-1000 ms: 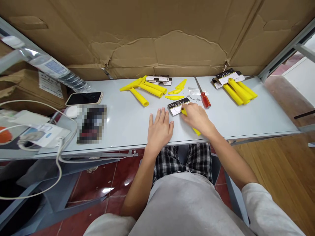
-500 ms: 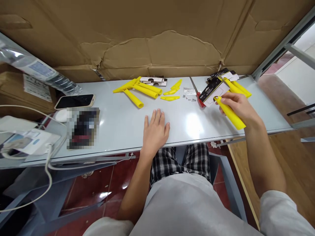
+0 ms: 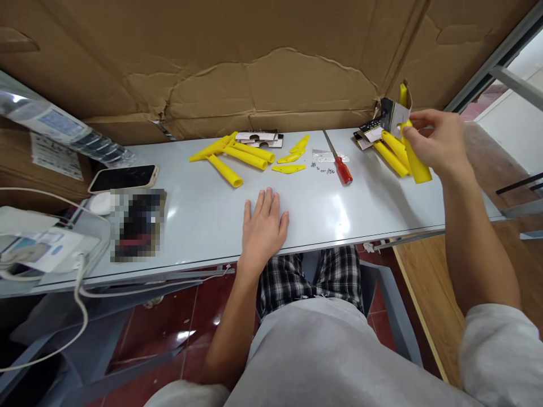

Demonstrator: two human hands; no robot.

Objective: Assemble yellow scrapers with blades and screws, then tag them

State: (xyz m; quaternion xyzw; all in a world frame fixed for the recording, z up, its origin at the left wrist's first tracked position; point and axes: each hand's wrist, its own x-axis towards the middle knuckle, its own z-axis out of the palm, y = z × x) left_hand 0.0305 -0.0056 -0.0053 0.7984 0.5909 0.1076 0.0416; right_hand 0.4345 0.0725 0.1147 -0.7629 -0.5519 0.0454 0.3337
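My left hand [image 3: 263,223] lies flat on the table near its front edge, fingers spread, holding nothing. Over the right end of the table, my right hand [image 3: 439,138] is closed on a yellow hollow handle [image 3: 416,161] with a black-and-white card [image 3: 394,116] around its upper part. Below it lie more yellow handles [image 3: 391,158] beside other printed cards [image 3: 370,134]. A red-handled screwdriver [image 3: 343,170] is left of those, beside small metal screws [image 3: 324,169] and clear plastic bags [image 3: 324,155]. Several thin yellow pieces [image 3: 288,168] lie ahead of my left hand.
Yellow tubes [image 3: 223,169] and stacked cards [image 3: 259,138] lie at the back left of the table [image 3: 203,226]. A phone [image 3: 123,178], a blurred-out item [image 3: 138,225], a power strip [image 3: 55,243] and a water bottle [image 3: 63,127] occupy the left end. Cardboard [image 3: 254,68] stands behind.
My right hand has moved right and away from me, lifting the yellow handle and its card, now more upright. The screwdriver handle is uncovered. My left hand stays on the table.
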